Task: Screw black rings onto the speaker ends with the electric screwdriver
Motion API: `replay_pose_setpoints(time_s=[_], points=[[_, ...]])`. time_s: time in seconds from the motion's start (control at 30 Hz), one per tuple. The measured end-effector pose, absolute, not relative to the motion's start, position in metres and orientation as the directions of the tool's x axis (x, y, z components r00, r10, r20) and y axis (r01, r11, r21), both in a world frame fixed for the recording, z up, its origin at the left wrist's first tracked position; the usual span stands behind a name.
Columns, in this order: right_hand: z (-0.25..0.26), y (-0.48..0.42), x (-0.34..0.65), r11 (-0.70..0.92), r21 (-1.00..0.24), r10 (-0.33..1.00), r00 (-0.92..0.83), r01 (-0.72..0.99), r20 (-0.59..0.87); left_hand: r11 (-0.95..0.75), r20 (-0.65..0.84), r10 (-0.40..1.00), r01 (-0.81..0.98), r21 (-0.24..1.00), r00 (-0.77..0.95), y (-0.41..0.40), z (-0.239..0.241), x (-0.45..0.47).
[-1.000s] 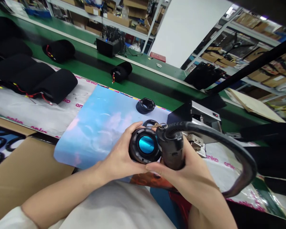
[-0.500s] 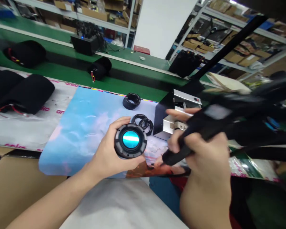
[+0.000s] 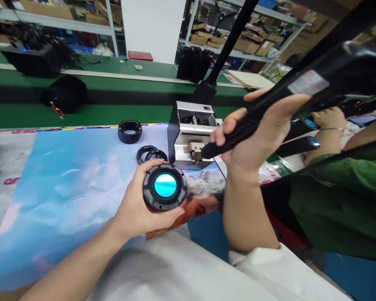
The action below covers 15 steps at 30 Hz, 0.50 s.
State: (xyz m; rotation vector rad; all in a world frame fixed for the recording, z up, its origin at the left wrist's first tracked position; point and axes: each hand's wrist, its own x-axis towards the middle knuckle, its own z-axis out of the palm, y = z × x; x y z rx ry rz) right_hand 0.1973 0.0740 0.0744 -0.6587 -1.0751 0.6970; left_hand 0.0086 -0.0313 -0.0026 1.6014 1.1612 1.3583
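Note:
My left hand (image 3: pixel 138 205) is closed around the sides of a round black lens housing (image 3: pixel 148 190). Its shiny blue lens (image 3: pixel 165 185) faces up, and small holes dot the rim. My right hand (image 3: pixel 253 133) grips a long black power tool (image 3: pixel 269 100) by its ribbed handle. A pale label sticks to the tool, whose far end is cut off at upper right. The handle's lower end overlaps the front of a silver screw feeder (image 3: pixel 188 161); whether they touch I cannot tell. Thin black rings (image 3: pixel 143 155) lie just behind the housing, and a thicker black ring (image 3: pixel 130 131) stands farther back.
A blue printed mat (image 3: pixel 65 188) covers the bench. On the green surface behind lie a black cylinder with wires (image 3: pixel 65 94) and a dark box with cables (image 3: pixel 37 58). To the right sits a co-worker in a green garment (image 3: pixel 338 205), near black tubes with blue lenses (image 3: pixel 310 123).
The view has turned right, so the bench things appear farther left. My right hand has raised the black tool in front of the screw feeder. My left hand still holds the housing.

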Motion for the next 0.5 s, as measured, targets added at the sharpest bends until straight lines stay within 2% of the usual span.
replay_pose_setpoints(time_s=[0.23,0.33,0.4,0.5], points=[[0.060,0.094,0.202,0.557,-0.807,0.827,0.223,-0.197,0.516,-0.321,0.321,0.946,0.213,0.923,0.034,-0.025,0.001,0.012],[0.058,0.090,0.205,0.495,-0.839,0.865,0.213,-0.225,0.454,-0.322,0.322,0.946,0.210,0.923,0.032,-0.026,0.001,0.013],[0.066,0.083,0.208,0.445,-0.854,0.894,0.192,-0.269,0.405,-0.316,0.314,0.949,0.202,0.927,0.042,-0.025,0.001,0.012],[0.094,0.065,0.211,0.479,-0.813,0.876,0.127,-0.332,0.464,-0.311,0.302,0.950,0.192,0.931,0.075,-0.025,0.000,0.010]])
